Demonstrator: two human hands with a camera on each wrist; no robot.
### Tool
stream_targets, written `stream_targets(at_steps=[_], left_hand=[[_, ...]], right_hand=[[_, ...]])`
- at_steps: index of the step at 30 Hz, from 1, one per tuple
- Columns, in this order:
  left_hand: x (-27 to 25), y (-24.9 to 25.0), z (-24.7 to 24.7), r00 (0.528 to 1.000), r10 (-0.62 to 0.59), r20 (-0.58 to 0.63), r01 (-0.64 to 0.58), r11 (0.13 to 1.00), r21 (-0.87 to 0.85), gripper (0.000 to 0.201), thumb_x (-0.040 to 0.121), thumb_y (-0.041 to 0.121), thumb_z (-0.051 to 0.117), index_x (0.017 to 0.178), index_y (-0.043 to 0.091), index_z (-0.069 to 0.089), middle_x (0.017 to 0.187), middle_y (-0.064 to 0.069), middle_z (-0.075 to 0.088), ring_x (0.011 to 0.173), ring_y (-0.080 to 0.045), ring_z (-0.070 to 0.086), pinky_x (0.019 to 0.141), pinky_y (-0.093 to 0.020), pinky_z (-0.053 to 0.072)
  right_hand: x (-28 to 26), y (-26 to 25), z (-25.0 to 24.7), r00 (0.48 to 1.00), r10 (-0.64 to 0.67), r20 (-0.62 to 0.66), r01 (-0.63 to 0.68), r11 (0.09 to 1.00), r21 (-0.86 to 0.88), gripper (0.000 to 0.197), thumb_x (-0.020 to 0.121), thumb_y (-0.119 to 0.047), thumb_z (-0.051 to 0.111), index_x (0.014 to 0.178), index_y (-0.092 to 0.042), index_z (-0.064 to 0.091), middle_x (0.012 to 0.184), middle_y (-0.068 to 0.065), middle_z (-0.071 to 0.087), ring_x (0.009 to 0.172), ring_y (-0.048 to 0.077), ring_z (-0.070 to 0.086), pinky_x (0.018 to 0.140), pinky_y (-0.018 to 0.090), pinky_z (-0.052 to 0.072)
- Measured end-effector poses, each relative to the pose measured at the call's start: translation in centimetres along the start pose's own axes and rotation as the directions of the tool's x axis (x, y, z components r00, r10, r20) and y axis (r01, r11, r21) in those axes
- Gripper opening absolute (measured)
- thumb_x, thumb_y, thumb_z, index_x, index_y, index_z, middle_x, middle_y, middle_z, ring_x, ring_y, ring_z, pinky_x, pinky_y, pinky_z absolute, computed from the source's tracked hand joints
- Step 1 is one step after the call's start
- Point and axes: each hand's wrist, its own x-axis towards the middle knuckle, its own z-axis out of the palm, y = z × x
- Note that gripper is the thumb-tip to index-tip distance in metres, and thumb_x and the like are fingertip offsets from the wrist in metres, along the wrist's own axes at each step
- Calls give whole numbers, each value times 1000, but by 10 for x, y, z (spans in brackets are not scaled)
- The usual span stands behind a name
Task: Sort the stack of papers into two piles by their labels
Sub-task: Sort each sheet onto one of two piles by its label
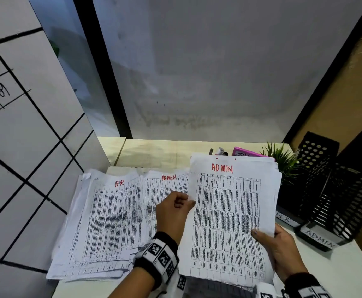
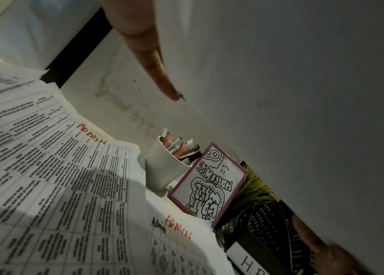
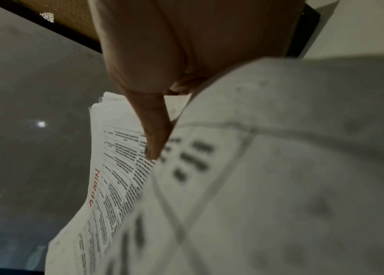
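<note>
My right hand [image 1: 280, 249] grips a thick stack of printed table sheets [image 1: 229, 222] by its lower right edge, thumb [image 3: 155, 147] on top. The top sheet is marked ADMIN in red. My left hand [image 1: 175, 208] pinches that top sheet's left edge, fingers curled. Two piles lie on the desk to the left: an HR pile [image 1: 111, 218] at the far left and an ADMIN pile [image 1: 167, 190] beside it, partly hidden behind my left hand. The left wrist view shows the ADMIN pile [image 2: 68, 167] from close above.
Black mesh file trays labelled HR [image 1: 286, 219] and ADMIN [image 1: 319, 239] stand at the desk's right edge. Behind the held stack are a small green plant [image 1: 283, 162], a pink-framed picture [image 2: 209, 186] and a white pen cup [image 2: 162, 167]. Walls close in left and back.
</note>
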Motion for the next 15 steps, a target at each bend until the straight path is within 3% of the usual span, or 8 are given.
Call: stream_targets(at_steps=[2,6,10,12,15], left_hand=[[-2,0,-1,999,38,-3,-38,999,-19,16,77,11,77,85,22,69,73,4,68,70,-8,63,65,-15,52],[-7,-5,-5,977,209,33,-211,976,45,26,85,13,70,108,27,67,79,10,69,74,0,65,68,-15,54],[-9,-11,-11,928,369,48,-372,923,95,29,86,4,68,101,28,71,80,11,72,65,-5,65,57,-30,56],[-11,-12,-13,882,468,52,-471,875,108,29,83,0,69,100,23,72,98,7,74,86,-2,68,72,-24,58],[-18,-9,-13,832,535,147,-551,828,106,25,87,2,64,100,23,65,121,7,65,113,0,59,91,-17,50]], right_hand=[[-2,-4,3,1000,-8,5,8,1000,27,49,57,-1,74,105,4,65,93,23,73,67,21,71,59,28,58],[-3,-4,4,1000,12,2,-12,999,42,44,62,3,69,105,7,64,90,25,73,65,26,70,56,31,58],[-4,-5,5,1000,7,-7,-7,998,61,43,60,4,68,103,6,64,84,20,74,65,25,71,54,29,57],[-3,-4,3,1000,8,-14,-7,998,63,45,60,4,68,105,7,64,87,21,74,67,25,71,57,30,59],[-1,-2,2,999,21,-24,-20,998,59,46,61,4,70,106,7,64,92,24,73,68,26,71,60,30,59]])
